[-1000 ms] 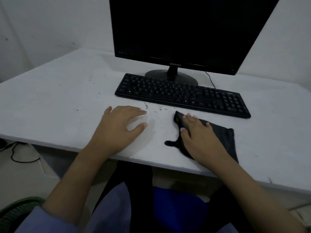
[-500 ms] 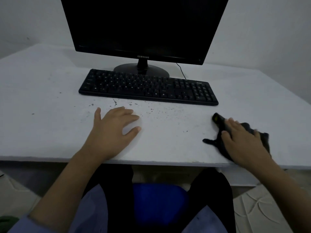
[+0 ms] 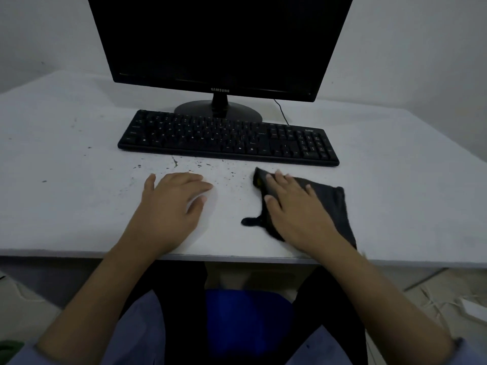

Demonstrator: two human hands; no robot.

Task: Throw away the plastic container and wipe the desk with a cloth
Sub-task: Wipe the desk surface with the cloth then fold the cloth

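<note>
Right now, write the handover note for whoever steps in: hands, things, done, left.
Left hand: flat on the desk, holding nothing.
Right hand: fingers straight, pressing the dark cloth onto the desk, in front of the keyboard.
Plastic container: not in view, so its disposal can't be confirmed.
Left to do: dark specks lie between keyboard and hands, more toward the left side; wipe these.

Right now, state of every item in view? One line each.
left hand: open, flat on the desk, holds nothing
right hand: open, pressing flat on the cloth
cloth: dark, crumpled, lying on the desk under the right hand
desk: dirty, dark specks in front of the keyboard
monitor: screen dark
keyboard: flat, untouched
</note>
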